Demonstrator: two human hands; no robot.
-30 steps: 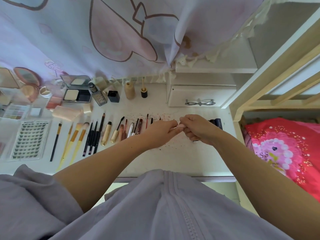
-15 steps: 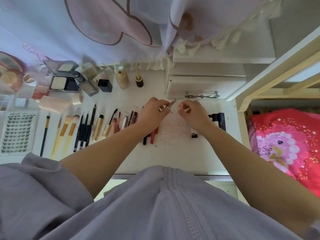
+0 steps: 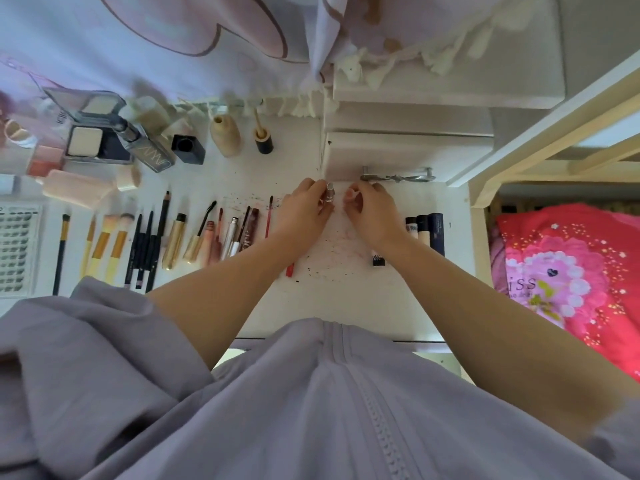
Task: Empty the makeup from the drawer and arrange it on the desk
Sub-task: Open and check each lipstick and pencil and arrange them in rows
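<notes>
My left hand (image 3: 302, 213) grips a small silvery tube (image 3: 329, 192) upright above the white desk (image 3: 346, 292), just in front of the small drawer unit (image 3: 408, 154). My right hand (image 3: 372, 211) is a short gap to its right, fingers curled and pinching a small pale piece (image 3: 349, 195) that I cannot make out. A row of brushes and pencils (image 3: 149, 244) lies left of my hands, and a red pencil (image 3: 290, 268) pokes out under my left wrist. Dark tubes (image 3: 427, 230) lie beside my right wrist.
Compacts, bottles and a lash tray (image 3: 19, 247) fill the desk's left and back. The drawer unit carries a metal handle (image 3: 398, 176). A curtain (image 3: 207, 39) hangs behind. A wooden bed frame (image 3: 491, 181) and red bedding (image 3: 571, 278) border the right side. Dark specks dot the desk centre.
Both hands have moved away from me toward the drawer unit and come apart. The item they held together is now split: the tube in my left, a small piece in my right.
</notes>
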